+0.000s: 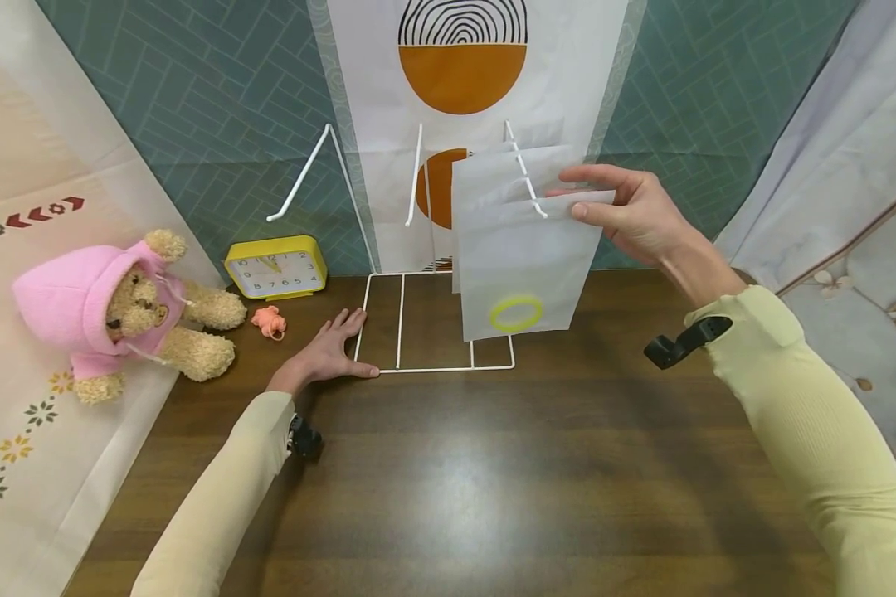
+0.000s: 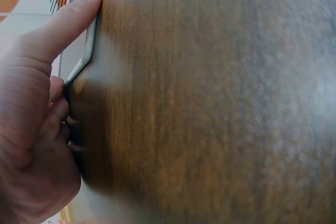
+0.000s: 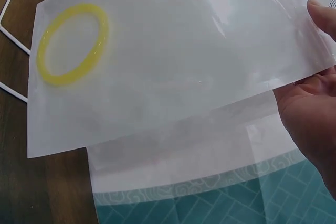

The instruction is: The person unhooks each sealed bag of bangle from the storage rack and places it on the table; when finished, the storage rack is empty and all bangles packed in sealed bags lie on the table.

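Note:
A white wire rack [image 1: 440,370] stands on the brown table, its long prongs reaching forward. On its right prong [image 1: 523,170] hangs a translucent white pouch [image 1: 523,257] with a yellow ring [image 1: 516,314] low inside it; a second white sheet or pouch [image 1: 508,170] shows behind. My right hand [image 1: 638,211] pinches the pouch's upper right corner, thumb in front and fingers behind; the right wrist view shows the thumb [image 3: 323,17] against it. Fingers spread, my left hand [image 1: 328,348] rests on the left end of the rack's base, its thumb [image 2: 79,17] lying over the front wire.
Left of the rack stand a yellow clock [image 1: 276,268], a small coral-pink item [image 1: 269,322] and a teddy bear [image 1: 138,307] in a pink hoodie. A patterned cloth [image 1: 254,99] hangs behind the rack, with a pale curtain [image 1: 851,166] at the right.

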Demonstrator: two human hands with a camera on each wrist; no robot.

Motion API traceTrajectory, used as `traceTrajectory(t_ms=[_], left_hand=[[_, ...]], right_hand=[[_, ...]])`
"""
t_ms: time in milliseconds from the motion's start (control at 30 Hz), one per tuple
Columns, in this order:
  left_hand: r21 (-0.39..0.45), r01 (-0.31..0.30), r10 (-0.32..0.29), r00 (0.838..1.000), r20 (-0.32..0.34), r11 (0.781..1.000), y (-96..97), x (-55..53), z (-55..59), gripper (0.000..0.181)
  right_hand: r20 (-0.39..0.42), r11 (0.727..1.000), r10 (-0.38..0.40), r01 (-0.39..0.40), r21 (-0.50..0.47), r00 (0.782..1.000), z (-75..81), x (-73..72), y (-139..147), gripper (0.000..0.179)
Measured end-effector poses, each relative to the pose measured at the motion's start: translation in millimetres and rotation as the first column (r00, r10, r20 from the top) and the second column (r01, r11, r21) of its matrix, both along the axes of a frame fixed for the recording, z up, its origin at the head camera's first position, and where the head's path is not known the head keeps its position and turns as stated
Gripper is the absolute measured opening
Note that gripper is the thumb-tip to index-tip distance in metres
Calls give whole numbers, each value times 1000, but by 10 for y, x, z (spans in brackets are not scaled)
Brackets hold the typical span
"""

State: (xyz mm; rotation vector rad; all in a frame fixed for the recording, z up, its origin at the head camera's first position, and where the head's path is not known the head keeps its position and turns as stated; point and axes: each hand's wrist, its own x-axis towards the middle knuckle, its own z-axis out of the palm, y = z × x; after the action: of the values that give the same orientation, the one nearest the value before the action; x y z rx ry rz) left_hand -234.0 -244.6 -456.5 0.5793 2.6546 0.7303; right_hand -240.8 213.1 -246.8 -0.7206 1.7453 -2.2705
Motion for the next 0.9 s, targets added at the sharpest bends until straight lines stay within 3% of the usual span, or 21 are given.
traceTrajectory(t_ms=[500,900], left_hand=[[-5,0,0,1000,6,1000,-8,0,7,117],[-15,3,-3,1000,2,1000,-6,5,4,117]], right_hand=[[1,984,-82,81,160,997,-19,-8,-66,27],[-8,980,-62,62,189,998,-4,19,-50,26]])
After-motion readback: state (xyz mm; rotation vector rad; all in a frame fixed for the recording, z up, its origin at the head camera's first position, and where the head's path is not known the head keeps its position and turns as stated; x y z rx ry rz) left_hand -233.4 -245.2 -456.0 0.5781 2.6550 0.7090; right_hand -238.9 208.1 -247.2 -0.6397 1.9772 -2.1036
